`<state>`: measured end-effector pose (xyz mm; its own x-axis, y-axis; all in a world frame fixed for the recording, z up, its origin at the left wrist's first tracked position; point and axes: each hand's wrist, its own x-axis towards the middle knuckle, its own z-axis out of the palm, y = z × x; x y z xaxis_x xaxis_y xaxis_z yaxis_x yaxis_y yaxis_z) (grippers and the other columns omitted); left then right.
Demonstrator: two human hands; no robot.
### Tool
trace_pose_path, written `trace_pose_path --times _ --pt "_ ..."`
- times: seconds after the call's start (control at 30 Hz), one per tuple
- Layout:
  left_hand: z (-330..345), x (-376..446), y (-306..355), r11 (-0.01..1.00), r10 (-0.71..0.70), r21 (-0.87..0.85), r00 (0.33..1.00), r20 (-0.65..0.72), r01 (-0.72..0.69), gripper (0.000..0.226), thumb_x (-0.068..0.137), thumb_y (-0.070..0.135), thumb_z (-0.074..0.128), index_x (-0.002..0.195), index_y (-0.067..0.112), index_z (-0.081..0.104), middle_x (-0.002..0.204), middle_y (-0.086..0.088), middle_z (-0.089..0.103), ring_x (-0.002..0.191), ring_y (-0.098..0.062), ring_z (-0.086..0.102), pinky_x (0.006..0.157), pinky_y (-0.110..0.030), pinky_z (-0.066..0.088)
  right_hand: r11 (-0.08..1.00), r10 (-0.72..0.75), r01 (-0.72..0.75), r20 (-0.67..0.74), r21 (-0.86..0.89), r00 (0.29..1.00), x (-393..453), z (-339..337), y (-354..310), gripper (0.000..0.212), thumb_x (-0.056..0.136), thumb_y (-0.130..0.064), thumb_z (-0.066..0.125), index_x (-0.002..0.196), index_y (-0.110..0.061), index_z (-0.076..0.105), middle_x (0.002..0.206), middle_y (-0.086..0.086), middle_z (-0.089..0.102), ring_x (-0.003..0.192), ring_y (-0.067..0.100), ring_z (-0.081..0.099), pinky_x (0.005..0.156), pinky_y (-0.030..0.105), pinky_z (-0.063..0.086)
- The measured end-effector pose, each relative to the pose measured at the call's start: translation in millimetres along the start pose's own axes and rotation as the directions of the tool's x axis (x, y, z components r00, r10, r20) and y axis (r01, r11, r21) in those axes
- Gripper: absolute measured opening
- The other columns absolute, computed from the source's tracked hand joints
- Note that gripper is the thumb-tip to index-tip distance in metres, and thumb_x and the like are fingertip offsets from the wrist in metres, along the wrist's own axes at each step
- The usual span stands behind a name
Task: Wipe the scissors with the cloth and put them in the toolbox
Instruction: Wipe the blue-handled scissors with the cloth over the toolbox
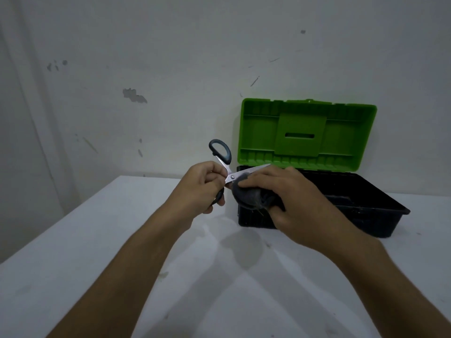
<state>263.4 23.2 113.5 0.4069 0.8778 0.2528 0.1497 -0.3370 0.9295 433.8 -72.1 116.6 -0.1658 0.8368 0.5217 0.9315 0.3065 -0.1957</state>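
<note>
Holding the scissors (225, 170) up above the white surface (97, 240), the left hand (200, 185) has its fingers curled round the lower dark handle, while the upper handle loop stands free above it, tilted up and to the left. From the pivot screw the scissors spread open: one blade runs rightward and slightly up, its tip showing past the right hand, so the long axis of that blade points toward the toolbox (322, 191). Just right of the pivot, the right hand (292, 193) grips the dark cloth (246, 193), bunched and pressed against the blade. Judging from this, wiping is under way, and the stroke would run along the blade toward its tip. Farther right, the toolbox sits on the surface, black tray open, green lid (308, 134) upright behind it; the right hand is nearer to it. No brand, label or writing is readable anywhere.
</note>
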Motion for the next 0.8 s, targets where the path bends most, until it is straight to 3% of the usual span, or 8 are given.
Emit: trace_pose_path --times 0.07,0.23,0.33,0.5,0.67,0.8 --pt "1 0 -2 1.0 -0.004 0.0 1.0 0.008 0.004 0.021 0.096 -0.002 0.042 0.091 0.009 0.058 0.065 0.007 0.07 0.053 -0.014 0.055 0.042 -0.02 0.028 0.999 0.012 -0.011 0.036 -0.047 0.999 -3 -9 -1 0.069 0.075 0.005 0.053 0.128 -0.039 0.058 0.131 -0.02 0.054 0.099 0.014 0.042 0.087 0.029 0.042" --pt "4 1 1 1.0 0.008 0.03 1.0 0.003 -0.008 0.017 0.098 0.002 0.045 0.093 0.008 0.059 0.061 0.005 0.065 0.052 -0.013 0.056 0.043 -0.021 0.029 0.999 -0.025 0.021 -0.088 -0.039 0.996 -2 -5 -2 0.069 0.078 0.006 0.055 0.134 -0.035 0.055 0.135 -0.018 0.051 0.1 0.014 0.04 0.086 0.021 0.035" --pt "-4 1 5 1.0 0.017 -0.014 0.999 -0.031 -0.018 0.015 0.097 0.001 0.047 0.094 0.007 0.06 0.075 -0.01 0.066 0.052 -0.014 0.055 0.043 -0.021 0.028 1.0 -0.008 0.008 -0.045 0.001 0.999 -2 2 0 0.071 0.077 0.008 0.056 0.133 -0.036 0.055 0.136 -0.019 0.051 0.105 0.016 0.043 0.091 0.024 0.036" --pt "-17 3 0 1.0 0.025 -0.016 0.992 -0.12 -0.027 0.021 0.096 -0.003 0.042 0.091 0.009 0.058 0.081 0.0 0.076 0.051 -0.012 0.054 0.042 -0.02 0.03 0.997 0.049 -0.044 0.08 -0.071 0.996 -6 -5 5 0.072 0.074 0.009 0.052 0.129 -0.038 0.058 0.128 -0.024 0.053 0.095 0.011 0.04 0.086 0.03 0.044" --pt "-9 3 -3 0.996 0.05 0.081 0.992 -0.114 -0.041 0.02 0.096 -0.002 0.041 0.093 0.008 0.058 0.071 0.007 0.073 0.051 -0.011 0.055 0.044 -0.022 0.031 1.0 -0.013 0.014 -0.105 0.014 0.994 -3 -3 2 0.069 0.077 0.007 0.055 0.132 -0.035 0.056 0.131 -0.019 0.053 0.104 0.012 0.042 0.09 0.015 0.033" --pt "0 0 3 0.99 0.069 0.125 0.997 -0.018 -0.066 0.017 0.097 0.003 0.045 0.095 0.008 0.06 0.056 0.006 0.061 0.053 -0.012 0.057 0.042 -0.021 0.033 0.999 -0.041 0.039 -0.156 -0.016 0.987 0 11 -3 0.066 0.08 0.006 0.057 0.136 -0.03 0.054 0.135 -0.015 0.051 0.104 0.014 0.041 0.089 0.015 0.032"
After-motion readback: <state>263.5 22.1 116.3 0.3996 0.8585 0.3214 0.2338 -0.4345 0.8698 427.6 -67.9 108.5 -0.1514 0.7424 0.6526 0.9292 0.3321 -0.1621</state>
